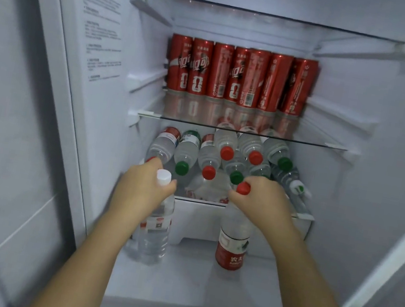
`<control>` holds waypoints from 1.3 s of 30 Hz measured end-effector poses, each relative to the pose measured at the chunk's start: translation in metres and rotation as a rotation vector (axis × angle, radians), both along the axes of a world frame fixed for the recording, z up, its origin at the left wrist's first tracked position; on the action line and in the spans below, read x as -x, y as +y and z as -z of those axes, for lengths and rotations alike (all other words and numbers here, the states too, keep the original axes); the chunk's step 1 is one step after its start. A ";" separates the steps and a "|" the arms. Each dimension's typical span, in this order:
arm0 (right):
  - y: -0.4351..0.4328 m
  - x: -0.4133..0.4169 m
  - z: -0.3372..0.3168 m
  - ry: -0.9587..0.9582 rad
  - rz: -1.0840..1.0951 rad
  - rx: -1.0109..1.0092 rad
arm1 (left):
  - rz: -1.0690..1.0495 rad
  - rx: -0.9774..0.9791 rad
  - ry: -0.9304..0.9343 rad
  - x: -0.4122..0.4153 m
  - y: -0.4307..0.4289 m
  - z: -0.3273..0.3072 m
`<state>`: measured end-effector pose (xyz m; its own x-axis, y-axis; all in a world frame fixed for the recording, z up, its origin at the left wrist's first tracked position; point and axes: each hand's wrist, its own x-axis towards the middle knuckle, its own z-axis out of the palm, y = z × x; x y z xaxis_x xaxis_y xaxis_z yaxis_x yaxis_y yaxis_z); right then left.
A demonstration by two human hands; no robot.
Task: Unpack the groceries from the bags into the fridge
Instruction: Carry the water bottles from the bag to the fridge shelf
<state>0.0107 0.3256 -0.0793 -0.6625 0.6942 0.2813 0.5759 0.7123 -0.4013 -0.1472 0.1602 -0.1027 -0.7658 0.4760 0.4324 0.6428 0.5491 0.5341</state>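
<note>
I look into an open fridge. My left hand (145,186) grips the neck of a clear water bottle with a white cap (155,229), held upright over the fridge floor. My right hand (259,200) grips the neck of a water bottle with a red cap and red label (231,247), also upright. Both bottles hang in front of the lower shelf, where several water bottles (210,154) with red and green caps lie stacked on their sides, caps toward me. A row of red soda cans (239,76) stands at the back of the glass shelf (306,142) above.
A second glass shelf (274,17) higher up is bare. The fridge's white side wall (92,52) with a printed label is on the left. A white drawer front (197,220) sits behind the held bottles, above the fridge floor (189,281).
</note>
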 end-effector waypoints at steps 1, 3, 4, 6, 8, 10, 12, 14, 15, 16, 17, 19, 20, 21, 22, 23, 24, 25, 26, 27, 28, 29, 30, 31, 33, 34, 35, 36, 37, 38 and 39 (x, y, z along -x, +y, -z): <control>-0.004 0.000 -0.005 0.040 -0.029 -0.003 | -0.006 0.008 -0.001 0.002 -0.001 0.002; -0.014 -0.003 -0.022 0.159 -0.075 -0.006 | -0.012 0.017 -0.003 0.003 -0.002 0.004; -0.019 -0.005 -0.033 0.229 -0.095 -0.022 | -0.016 0.027 -0.002 0.003 -0.001 0.004; -0.029 -0.010 -0.056 0.399 -0.147 -0.053 | -0.013 0.040 0.006 0.002 0.001 0.004; -0.041 -0.015 -0.075 0.573 -0.230 -0.060 | 0.006 0.006 0.000 0.002 0.000 0.006; -0.051 -0.017 -0.084 0.697 -0.305 -0.092 | 0.035 -0.061 -0.012 0.001 -0.002 0.010; -0.059 -0.013 -0.081 0.776 -0.362 -0.160 | 0.060 -0.109 -0.013 0.001 -0.005 0.012; -0.062 -0.005 -0.069 0.807 -0.423 -0.273 | 0.061 -0.117 -0.002 0.001 -0.006 0.012; -0.060 0.001 -0.060 0.808 -0.449 -0.362 | 0.054 -0.108 0.004 0.001 -0.006 0.011; -0.056 0.007 -0.050 0.806 -0.472 -0.445 | 0.048 -0.098 0.001 0.001 -0.006 0.011; -0.051 0.014 -0.041 0.803 -0.490 -0.499 | 0.046 -0.089 -0.008 0.001 -0.006 0.010; -0.041 0.025 -0.026 0.774 -0.515 -0.554 | 0.045 -0.072 -0.020 0.001 -0.005 0.010; -0.036 0.030 -0.019 0.742 -0.525 -0.589 | 0.042 -0.063 -0.018 0.001 -0.005 0.010; -0.032 0.035 -0.012 0.707 -0.528 -0.637 | 0.038 -0.055 -0.011 0.001 -0.005 0.010; -0.028 0.039 -0.006 0.680 -0.525 -0.688 | 0.033 -0.049 -0.005 0.001 -0.005 0.010; -0.025 0.044 -0.001 0.657 -0.516 -0.732 | 0.029 -0.047 0.001 0.001 -0.005 0.010; -0.022 0.049 0.001 0.633 -0.498 -0.766 | 0.026 -0.045 0.004 0.001 -0.005 0.010; -0.020 0.054 0.002 0.612 -0.472 -0.796 | 0.023 -0.039 0.006 0.000 -0.005 0.010; -0.017 0.059 0.003 0.597 -0.444 -0.820 | 0.021 -0.030 0.009 0.000 -0.005 0.009; -0.015 0.065 0.003 0.584 -0.418 -0.831 | 0.018 -0.018 0.013 0.000 -0.005 0.009; -0.013 0.070 0.003 0.564 -0.397 -0.831 | 0.016 -0.006 0.020 -0.001 -0.005 0.008; -0.012 0.076 0.002 0.533 -0.378 -0.827 | 0.014 0.005 0.026 -0.002 -0.005 0.007; -0.011 0.082 0.003 0.495 -0.358 -0.826 | 0.013 0.018 0.028 -0.002 -0.004 0.006; -0.010 0.087 0.005 0.447 -0.335 -0.835 | 0.012 0.032 0.029 -0.003 -0.003 0.005; -0.007 0.096 0.011 0.298 -0.300 -0.815 | 0.008 0.061 0.036 -0.004 -0.002 0.003; -0.005 0.101 0.014 0.231 -0.284 -0.768 | 0.007 0.074 0.043 -0.005 -0.001 0.002; -0.003 0.105 0.015 0.191 -0.266 -0.715 | 0.009 0.085 0.049 -0.006 0.000 0.001; -0.001 0.109 0.015 0.178 -0.245 -0.678 | 0.011 0.095 0.055 -0.006 0.002 0.001; 0.002 0.113 0.014 0.163 -0.224 -0.659 | 0.012 0.101 0.056 -0.006 0.003 0.001; 0.004 0.117 0.012 0.136 -0.200 -0.647 | 0.014 0.106 0.054 -0.006 0.005 0.001; 0.006 0.120 0.010 0.104 -0.181 -0.629 | 0.018 0.109 0.052 -0.006 0.006 0.001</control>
<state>-0.1095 0.3316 -0.0896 -0.7008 0.2570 0.6654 0.4058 0.9108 0.0756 -0.1409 0.1662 -0.1040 -0.7343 0.5361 0.4163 0.6787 0.5902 0.4371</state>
